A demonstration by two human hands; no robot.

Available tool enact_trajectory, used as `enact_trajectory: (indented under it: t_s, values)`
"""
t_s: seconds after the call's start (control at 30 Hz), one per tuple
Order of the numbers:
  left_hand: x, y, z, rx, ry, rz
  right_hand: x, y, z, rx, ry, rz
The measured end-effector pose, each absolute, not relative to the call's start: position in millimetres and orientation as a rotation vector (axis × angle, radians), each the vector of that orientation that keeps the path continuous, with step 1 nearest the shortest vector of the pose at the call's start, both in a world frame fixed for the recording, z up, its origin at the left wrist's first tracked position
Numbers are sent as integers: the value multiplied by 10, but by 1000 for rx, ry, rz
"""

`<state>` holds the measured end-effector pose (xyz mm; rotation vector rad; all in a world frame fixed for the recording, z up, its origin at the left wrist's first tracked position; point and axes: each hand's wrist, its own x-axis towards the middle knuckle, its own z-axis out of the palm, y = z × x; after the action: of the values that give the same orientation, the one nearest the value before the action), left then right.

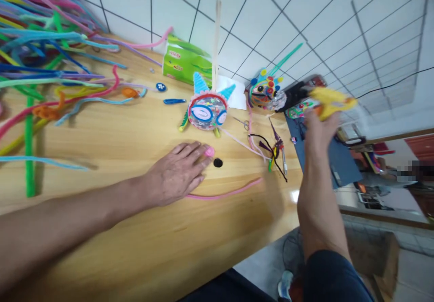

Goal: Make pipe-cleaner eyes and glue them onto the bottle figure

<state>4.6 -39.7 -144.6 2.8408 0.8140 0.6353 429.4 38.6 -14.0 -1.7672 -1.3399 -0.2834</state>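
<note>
Though small, roundish pink piece (209, 151)

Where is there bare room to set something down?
Widest: the near side of the table, between the pink pipe cleaner and the front edge. A smaller patch lies between the left forearm and blue button. Crowded: the far left, with its pile of pipe cleaners, and right, around the scissors.

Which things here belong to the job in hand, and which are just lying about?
Likely in the job:
yellow glue gun, blurred, in the right hand
pink piece touching the left hand
black disc beside it
blue-horned ball

Seemingly just lying about:
green packet
blue button
scissors
other decorated piece
pile of pipe cleaners
</note>
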Motion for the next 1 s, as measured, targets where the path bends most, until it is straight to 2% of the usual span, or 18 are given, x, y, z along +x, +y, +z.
enact_trajectory:
  t_s: [0.17, 0.27, 0.47, 0.63, 0.87, 1.0]
  values:
    - [50, -398, -1463, 2837, 793, 674, 4448, 428, -991, -2185, -1337, -154]
    - [49, -398, -1472, 2833, 793, 680, 4505, 471, -1229, -2326, -1310, -125]
    - [53, -400, -1464, 2820, 810, 669, 4615, 313, -1163, -2333, -1350, -78]
    - [46, -397, -1432, 2812, 811, 624, 4266, -278, -933, -2133, -1555, -307]
    - [37, -395, -1428, 2822, 809, 631, 2906, -784, -864, -1531, -2325, 227]
    - [42, -403, -1406, 2831, 815, 598, 2615, -759, -989, -1464, -2435, 256]
